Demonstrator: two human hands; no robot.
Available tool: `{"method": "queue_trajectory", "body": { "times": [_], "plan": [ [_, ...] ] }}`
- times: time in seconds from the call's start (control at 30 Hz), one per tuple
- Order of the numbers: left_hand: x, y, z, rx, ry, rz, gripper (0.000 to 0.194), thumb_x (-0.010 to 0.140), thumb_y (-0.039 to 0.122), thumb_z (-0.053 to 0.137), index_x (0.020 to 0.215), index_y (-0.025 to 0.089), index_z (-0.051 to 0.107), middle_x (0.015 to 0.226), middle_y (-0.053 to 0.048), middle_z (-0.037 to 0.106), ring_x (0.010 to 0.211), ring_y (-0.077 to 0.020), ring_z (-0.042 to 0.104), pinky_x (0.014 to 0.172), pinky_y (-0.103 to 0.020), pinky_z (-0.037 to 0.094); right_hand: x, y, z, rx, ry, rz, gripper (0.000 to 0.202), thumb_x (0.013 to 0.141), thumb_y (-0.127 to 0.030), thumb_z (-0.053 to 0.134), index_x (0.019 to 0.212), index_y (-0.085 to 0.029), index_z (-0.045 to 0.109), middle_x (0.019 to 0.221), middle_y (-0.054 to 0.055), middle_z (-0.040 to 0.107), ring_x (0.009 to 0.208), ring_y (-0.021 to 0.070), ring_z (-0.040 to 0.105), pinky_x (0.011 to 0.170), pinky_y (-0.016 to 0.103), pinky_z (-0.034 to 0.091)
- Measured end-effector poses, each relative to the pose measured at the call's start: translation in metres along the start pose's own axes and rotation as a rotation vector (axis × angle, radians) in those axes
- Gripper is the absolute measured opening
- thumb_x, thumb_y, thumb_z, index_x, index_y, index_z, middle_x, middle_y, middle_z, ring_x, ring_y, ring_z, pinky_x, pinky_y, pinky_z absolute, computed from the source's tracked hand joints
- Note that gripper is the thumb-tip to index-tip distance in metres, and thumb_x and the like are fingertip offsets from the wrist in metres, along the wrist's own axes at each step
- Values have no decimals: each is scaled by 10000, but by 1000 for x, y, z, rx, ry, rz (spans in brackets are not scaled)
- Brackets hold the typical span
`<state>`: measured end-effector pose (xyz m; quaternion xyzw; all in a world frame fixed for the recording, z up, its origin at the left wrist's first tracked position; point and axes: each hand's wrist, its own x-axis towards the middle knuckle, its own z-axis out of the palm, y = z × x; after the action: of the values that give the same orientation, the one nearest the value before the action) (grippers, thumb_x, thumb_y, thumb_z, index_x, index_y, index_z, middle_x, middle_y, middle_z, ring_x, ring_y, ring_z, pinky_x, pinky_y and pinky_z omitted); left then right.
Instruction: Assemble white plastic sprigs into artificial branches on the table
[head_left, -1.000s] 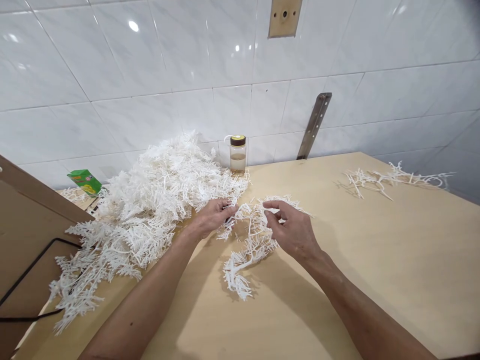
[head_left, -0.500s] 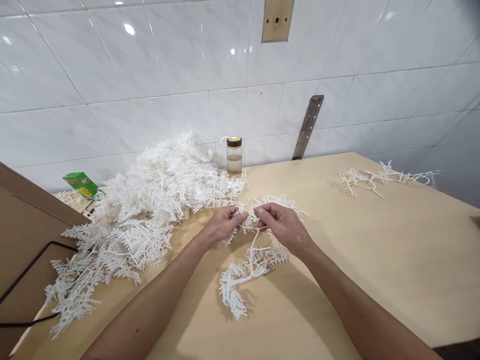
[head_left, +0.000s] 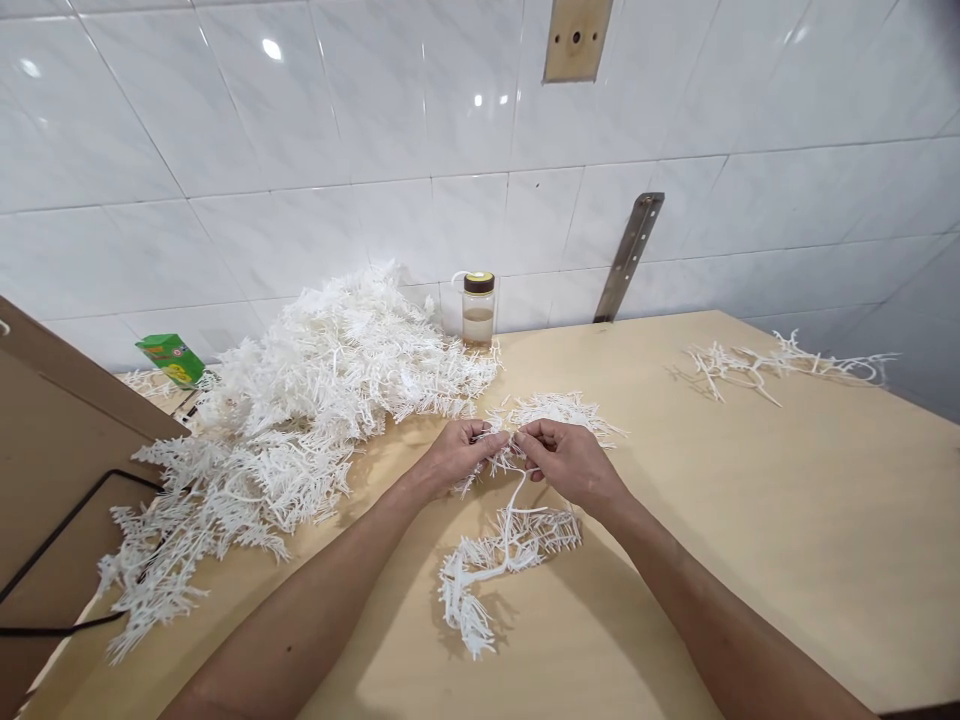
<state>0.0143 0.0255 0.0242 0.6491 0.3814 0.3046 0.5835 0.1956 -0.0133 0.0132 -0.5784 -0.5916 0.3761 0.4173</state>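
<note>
Near the middle of the table, my left hand (head_left: 463,455) and my right hand (head_left: 568,462) almost meet, thumbs and fingers pinched on a white plastic branch. Its stem runs down from my right fingers to a lower spray (head_left: 491,570) with many fine twigs, lying toward me on the table. The exact grip points are partly covered by the fingers. Just beyond my hands lies a small heap of white twig pieces (head_left: 570,410). To the left rises a large pile of white plastic branches (head_left: 322,360).
A water bottle (head_left: 478,312) stands by the tiled wall, right of the pile. Bare thin white stems (head_left: 750,365) lie at the far right of the table (head_left: 787,520). A green carton (head_left: 171,358) and a cardboard box (head_left: 67,430) are at the left. A metal bracket (head_left: 630,255) is on the wall.
The view has shifted slightly, so most things appear a little further right. My hands stay close together on the branch, with only a small movement of the fingers.
</note>
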Motion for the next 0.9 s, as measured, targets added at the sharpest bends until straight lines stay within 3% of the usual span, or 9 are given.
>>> {"method": "queue_trajectory", "body": {
  "times": [0.17,0.33,0.47,0.63,0.77,0.9],
  "plan": [
    [1,-3,-4,-9,-21,-25,476,644,589,729,647,156,532,567,36,449,515,-82,394,503,-236,274,0,5,1,-75,14,-23,239,821,-386,571,840,-191,710,657,-4,642,607,157,653,550,256,569],
    [2,-5,-3,12,-19,-53,461,686,582,695,641,161,513,538,46,416,489,-73,340,487,-240,230,1,8,2,-288,91,-164,200,820,-315,543,811,-209,713,654,-13,661,580,143,625,586,261,522],
    [2,-7,-3,69,-32,-78,457,693,576,680,629,163,497,541,46,413,493,-73,344,483,-235,221,1,4,3,-434,106,-190,193,825,-268,511,779,-209,689,641,-13,666,562,137,593,586,258,457],
    [2,-9,0,62,-16,-60,325,727,447,654,671,157,518,585,39,447,517,-76,378,495,-220,261,1,7,11,-536,141,-241,148,826,-213,502,744,-201,624,646,-6,644,567,131,548,577,246,390],
    [4,-12,0,65,9,-19,286,742,399,634,653,158,508,583,36,443,518,-76,376,493,-214,278,3,13,25,-646,251,-383,145,845,-154,464,739,-188,556,709,38,625,624,146,538,595,254,369],
    [4,-15,-1,48,-21,-3,329,711,445,690,682,140,571,589,24,483,516,-80,399,490,-212,293,8,14,22,-702,346,-363,158,855,-127,435,743,-187,529,754,70,612,651,169,544,587,273,365]
  ]
}}
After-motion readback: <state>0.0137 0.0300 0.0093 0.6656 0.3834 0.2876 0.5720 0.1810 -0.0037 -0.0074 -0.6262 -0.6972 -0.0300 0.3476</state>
